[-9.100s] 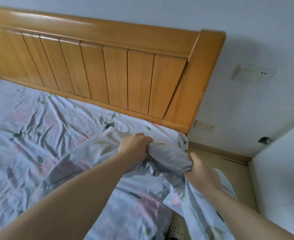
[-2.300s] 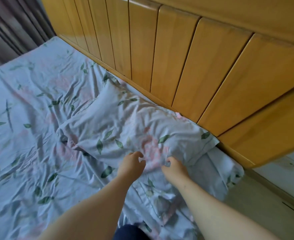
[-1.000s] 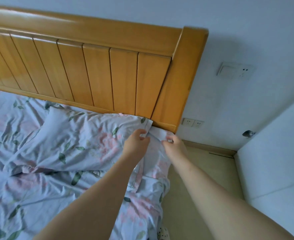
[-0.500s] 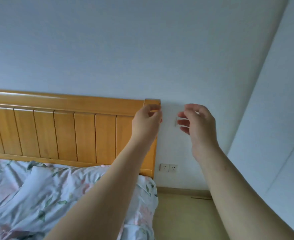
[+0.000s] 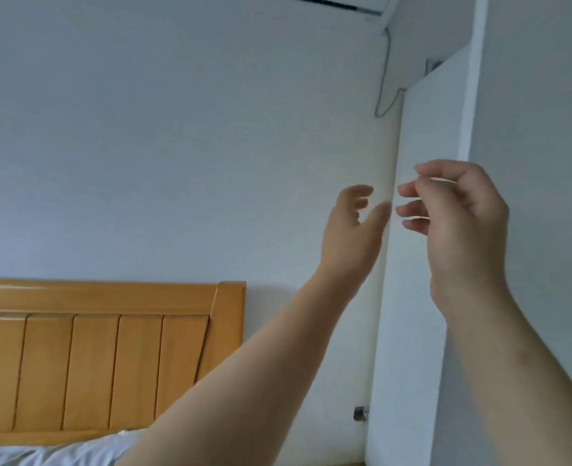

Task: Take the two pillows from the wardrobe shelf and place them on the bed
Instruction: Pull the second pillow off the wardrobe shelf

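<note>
Your left hand point(image 5: 351, 237) and right hand point(image 5: 462, 227) are raised, both empty with fingers loosely curled, before the white wardrobe side point(image 5: 409, 331). Low left, pale bedding point(image 5: 59, 450) lies under the wooden headboard point(image 5: 109, 351); whether it is a pillow cannot be told.

Soft, cool daylight, rather dim and even; the wall point(image 5: 177, 129) looks blue-grey, with no hard shadows on it; a pale sheen runs along the top rail of the headboard point(image 5: 103, 292); fingertips on the left hand point(image 5: 348, 237) and right hand point(image 5: 466, 230) smear with motion blur; upright lines lean and bow towards the right edge.
</note>
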Tool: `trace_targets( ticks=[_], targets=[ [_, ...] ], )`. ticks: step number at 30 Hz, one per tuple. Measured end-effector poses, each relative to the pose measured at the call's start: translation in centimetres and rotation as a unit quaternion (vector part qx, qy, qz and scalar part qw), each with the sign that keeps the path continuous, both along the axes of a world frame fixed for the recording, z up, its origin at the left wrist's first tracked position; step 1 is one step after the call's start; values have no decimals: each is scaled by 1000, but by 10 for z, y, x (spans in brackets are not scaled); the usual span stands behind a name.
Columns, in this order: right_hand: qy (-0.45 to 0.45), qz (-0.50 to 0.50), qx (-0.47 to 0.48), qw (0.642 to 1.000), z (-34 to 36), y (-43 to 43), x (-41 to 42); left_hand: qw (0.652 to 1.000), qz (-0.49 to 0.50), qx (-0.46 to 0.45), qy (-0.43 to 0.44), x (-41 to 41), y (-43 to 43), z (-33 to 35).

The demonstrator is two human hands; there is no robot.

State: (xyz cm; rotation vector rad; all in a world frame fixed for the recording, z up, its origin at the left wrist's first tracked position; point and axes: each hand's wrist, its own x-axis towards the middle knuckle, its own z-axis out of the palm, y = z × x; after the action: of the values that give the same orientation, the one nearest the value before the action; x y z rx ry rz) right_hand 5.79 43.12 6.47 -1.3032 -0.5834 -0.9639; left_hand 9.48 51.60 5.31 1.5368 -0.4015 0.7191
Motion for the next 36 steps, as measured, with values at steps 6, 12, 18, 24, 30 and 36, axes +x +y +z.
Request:
trace_targets(
  ticks=[6, 12, 18, 24, 30, 36],
  targets=[
    [35, -125, 38, 991, -21, -76, -12, 972, -182, 98, 110, -15, -88, -28],
    [156, -186, 21, 970, -73, -141, -45, 989, -81, 66, 106, -53, -132, -44],
    [164, -213, 16, 963, -66, -193, -62, 991, -92, 18, 94, -70, -163, -38],
    [155, -235, 26, 959, -53, -244, -51, 989, -134, 35, 47, -60, -218, -17],
    [125, -322, 2, 939, -20, -324, -50, 973, -228, 43, -12, -37, -304, 12],
    [77, -461, -26, 884, 28, -411, -74, 943, -325, 30, -68, -29, -413, 49]
  ],
)
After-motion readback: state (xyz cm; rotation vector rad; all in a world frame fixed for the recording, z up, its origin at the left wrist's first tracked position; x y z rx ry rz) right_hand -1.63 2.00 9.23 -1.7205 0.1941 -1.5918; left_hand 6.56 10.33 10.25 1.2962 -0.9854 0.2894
